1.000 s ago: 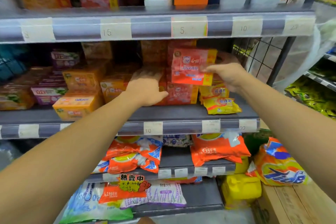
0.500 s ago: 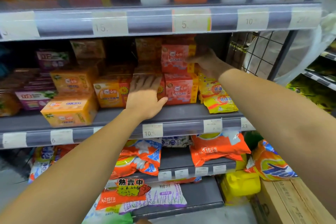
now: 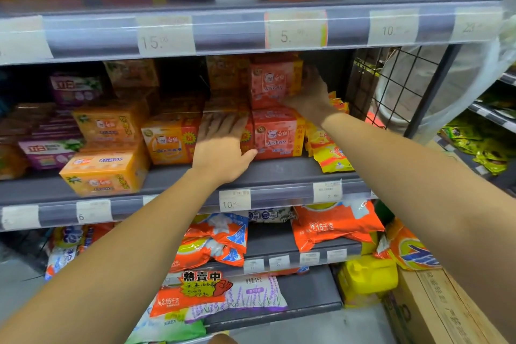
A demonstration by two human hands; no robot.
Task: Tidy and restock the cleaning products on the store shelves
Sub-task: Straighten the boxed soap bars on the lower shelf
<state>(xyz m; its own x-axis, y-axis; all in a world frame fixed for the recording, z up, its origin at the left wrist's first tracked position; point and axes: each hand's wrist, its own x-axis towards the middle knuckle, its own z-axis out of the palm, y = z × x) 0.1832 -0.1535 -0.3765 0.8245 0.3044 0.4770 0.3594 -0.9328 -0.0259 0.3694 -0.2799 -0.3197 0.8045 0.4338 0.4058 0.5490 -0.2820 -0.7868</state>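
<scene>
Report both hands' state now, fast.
Left hand: open, fingers flat on an orange soap pack.
Right hand: at the upper red soap pack's side; grip cannot be told.

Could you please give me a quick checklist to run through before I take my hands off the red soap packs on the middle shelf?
1. Stacking: upper red pack rests squarely on lower red pack: ok.
2. Facing: both labels point forward: ok.
3. Steadying: left hand lies flat against the pack fronts just left of the stack: ok.
4. Grip: right hand is at the upper pack's right side, its fingers blurred: cannot tell.
5. Neighbours: yellow sachets right of the stack lie crooked: not ok.
6. Room behind the stack: cannot tell.
</scene>
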